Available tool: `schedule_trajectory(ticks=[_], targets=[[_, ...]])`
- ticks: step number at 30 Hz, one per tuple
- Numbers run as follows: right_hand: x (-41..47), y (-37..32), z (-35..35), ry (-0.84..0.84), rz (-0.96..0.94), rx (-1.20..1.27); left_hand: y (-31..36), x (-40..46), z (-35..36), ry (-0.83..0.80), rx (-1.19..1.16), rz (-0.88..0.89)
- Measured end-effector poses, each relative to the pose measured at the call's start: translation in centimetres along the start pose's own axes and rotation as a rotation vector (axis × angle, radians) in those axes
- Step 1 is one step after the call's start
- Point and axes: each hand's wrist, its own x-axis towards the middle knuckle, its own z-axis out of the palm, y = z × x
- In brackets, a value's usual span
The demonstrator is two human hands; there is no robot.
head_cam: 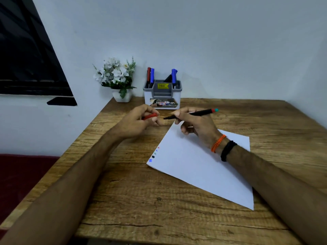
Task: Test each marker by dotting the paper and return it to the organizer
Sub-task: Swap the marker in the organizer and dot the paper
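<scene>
Red cap [150, 116] sits pinched in the left hand [136, 124], fingers curled round it, held just above the tabletop [141, 191] in front of the organizer [162, 94]. Right hand [196, 126] grips the black-barrelled marker [191, 114] near its front, thumb and forefinger closed on it, tip pointing left toward the cap, teal-and-red tail end sticking out to the right. Tip and cap are near but apart, roughly in line, so I can't tell whether this is uncapping or recapping; no dot clearly from this marker is identifiable. Paper [203, 165] lies under and right of the right wrist, with a short column of dots [154, 155] near its left edge: red, green, black, blue as far as I can make out. If the dot is not yet made, my read: swing the tip down to the free space above the top dot, touch lightly, lift straight off, keep the wrist off fresh ink. To recap: keep the cap still, bring the tip in along its axis, press until seated. Then drop it upright into the organizer, which holds red and blue markers [151, 75] in the side slots; pick a slot with room, avoid knocking the flower pot [122, 97] beside it.
</scene>
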Motion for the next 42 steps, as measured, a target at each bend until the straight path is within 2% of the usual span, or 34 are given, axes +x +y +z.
schedule_trajectory(ticks=[4, 11, 15, 20, 26, 31, 42], targets=[[0.2, -0.1, -0.6, -0.025, 0.057, 0.078, 0.5, -0.1, 0.4, -0.012, -0.039, 0.065], [0.3, -0.1, -0.9, -0.068, 0.075, 0.072, 0.6, -0.2, 0.5, -0.001, -0.014, 0.094], [0.0, -0.2, -0.3, -0.042, 0.050, 0.016, 0.9, -0.3, 0.8, -0.004, 0.028, 0.113], [-0.1, 0.2, -0.1, 0.033, -0.054, -0.103, 0.8, -0.1, 0.9, 0.061, -0.039, 0.063], [0.3, 0.2, -0.6, 0.007, 0.028, 0.013, 0.7, -0.1, 0.8, 0.091, -0.069, 0.097], [0.4, 0.7, -0.7, 0.028, -0.107, -0.129, 1.0, -0.2, 0.7, 0.122, -0.119, 0.104], [0.7, 1.3, -0.7, -0.012, -0.248, -0.191, 0.8, -0.1, 1.9, 0.128, -0.094, 0.069]])
